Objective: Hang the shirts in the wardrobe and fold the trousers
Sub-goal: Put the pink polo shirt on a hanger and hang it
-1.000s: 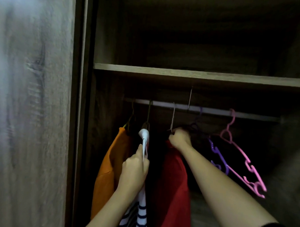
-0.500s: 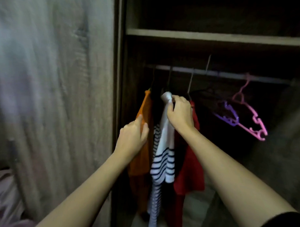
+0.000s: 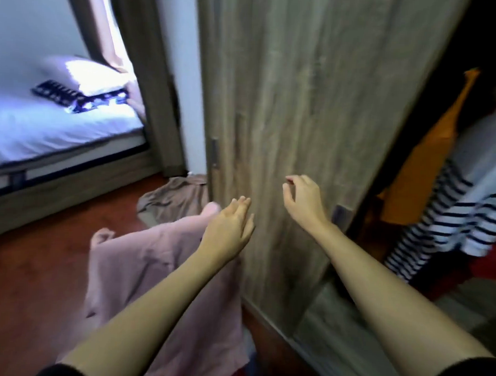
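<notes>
left hand [image 3: 228, 229]: grip slack, fingers straight, empty, above pink garment [image 3: 154, 269] on floor [image 3: 41, 265]
right hand [image 3: 302, 201]: grip loosely curled, empty, before wardrobe door [image 3: 300, 105]
striped shirt [image 3: 465, 212]: hanging inside, beside orange shirt [image 3: 418, 177]

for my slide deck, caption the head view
Empty left hand and right hand hover before the wardrobe door, striped shirt hanging inside

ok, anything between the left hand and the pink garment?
Nothing visible. The left hand is open and empty, right over the pink garment in this view. The wardrobe door stands to its right, not between them.
</notes>
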`<state>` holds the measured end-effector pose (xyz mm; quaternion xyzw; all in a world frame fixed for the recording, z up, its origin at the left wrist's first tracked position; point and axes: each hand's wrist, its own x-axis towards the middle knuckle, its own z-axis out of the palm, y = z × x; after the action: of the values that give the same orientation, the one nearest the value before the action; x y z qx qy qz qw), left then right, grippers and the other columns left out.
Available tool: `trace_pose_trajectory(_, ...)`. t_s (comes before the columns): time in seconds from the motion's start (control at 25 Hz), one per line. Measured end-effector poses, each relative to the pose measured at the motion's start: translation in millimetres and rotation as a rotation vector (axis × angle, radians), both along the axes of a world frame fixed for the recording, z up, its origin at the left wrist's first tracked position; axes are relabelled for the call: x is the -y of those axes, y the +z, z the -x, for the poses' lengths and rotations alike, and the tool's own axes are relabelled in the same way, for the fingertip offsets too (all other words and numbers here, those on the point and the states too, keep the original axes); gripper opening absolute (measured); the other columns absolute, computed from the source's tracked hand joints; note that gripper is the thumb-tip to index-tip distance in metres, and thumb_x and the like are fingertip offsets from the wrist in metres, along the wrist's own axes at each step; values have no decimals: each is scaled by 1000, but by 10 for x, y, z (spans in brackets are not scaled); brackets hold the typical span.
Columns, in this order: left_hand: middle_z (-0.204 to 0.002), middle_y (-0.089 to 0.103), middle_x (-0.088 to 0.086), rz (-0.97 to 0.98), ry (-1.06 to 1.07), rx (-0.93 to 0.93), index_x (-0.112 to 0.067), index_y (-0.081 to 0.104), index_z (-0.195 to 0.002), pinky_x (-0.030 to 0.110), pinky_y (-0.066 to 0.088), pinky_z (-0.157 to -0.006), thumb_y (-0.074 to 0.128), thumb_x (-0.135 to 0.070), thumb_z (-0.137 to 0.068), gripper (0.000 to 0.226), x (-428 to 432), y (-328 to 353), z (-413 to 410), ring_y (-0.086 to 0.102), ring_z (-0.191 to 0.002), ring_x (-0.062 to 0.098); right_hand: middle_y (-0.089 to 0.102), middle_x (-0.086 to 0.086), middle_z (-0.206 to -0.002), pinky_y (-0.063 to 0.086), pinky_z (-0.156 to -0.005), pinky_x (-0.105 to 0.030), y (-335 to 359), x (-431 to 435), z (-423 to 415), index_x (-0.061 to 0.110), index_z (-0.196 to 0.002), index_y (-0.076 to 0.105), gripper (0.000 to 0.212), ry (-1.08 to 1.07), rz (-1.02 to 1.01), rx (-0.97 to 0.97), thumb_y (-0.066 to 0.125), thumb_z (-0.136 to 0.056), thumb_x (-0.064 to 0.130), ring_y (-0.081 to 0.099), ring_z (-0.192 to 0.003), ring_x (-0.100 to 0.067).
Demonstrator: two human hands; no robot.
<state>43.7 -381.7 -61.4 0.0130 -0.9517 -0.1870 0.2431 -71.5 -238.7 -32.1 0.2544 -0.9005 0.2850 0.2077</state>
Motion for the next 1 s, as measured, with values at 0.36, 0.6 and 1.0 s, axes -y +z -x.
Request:
trace_pose_trajectory(0.36,-117,63,24,240,214,251,6,62,-113,51,53,-83,39,-22,-83,48,1548,-1024,-767,61,-108,41,61,-22,-114,33,-97,-37,-843,1785,-136,-1,-112,61,45,378,-314,211,34,-89,27,53,-111,-34)
trace_pose_trajectory(0.6,-135,54,11,415,163,194,-3,56,-127,47,46,-95,41,-30,-84,53,1867,-1476,-852,50,-125,30,46,-21,-132,37,-102,-43,-1137,2452,216,5,-126,44,43,259,-569,336,42,-93,32,40,-123,-38)
trace_pose_trajectory(1.0,-136,52,12,528,194,11,-4,55,-129,41,29,-106,44,-25,-87,49,1976,-1704,-814,47,-127,29,52,-16,-132,33,-105,-38,-1136,2665,490,6,-123,55,34,14,-758,365,48,-92,18,41,-126,-35)
